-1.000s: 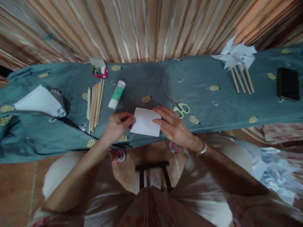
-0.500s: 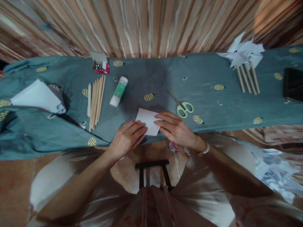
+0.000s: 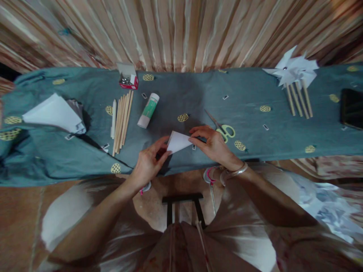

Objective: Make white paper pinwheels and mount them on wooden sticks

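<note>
A small white paper (image 3: pixel 178 142), folded to a triangle, is held between my two hands just over the near part of the table. My left hand (image 3: pixel 149 160) pinches its wide left side, thumb below and fingers above. My right hand (image 3: pixel 210 142) closes thumb and fingers on its pointed right corner. Partly behind the right hand lies a pair of scissors (image 3: pixel 226 131) with light green handles, blades pointing away. Left of the paper, a glue stick (image 3: pixel 149 110) with a green label lies on its side.
A green cloth (image 3: pixel 187 90) covers the table. On the left lie wooden sticks (image 3: pixel 122 122), a white pen-like stick (image 3: pixel 114 119), a red box of metal pins (image 3: pixel 128 80) and stacked white paper (image 3: pixel 55 113). At right are paper pinwheels (image 3: pixel 297 71) and a dark object (image 3: pixel 351 109).
The paper has gone from a square shape to a triangle. My hands have moved from lying on it to gripping its left side and right corner. The view has shifted slightly.
</note>
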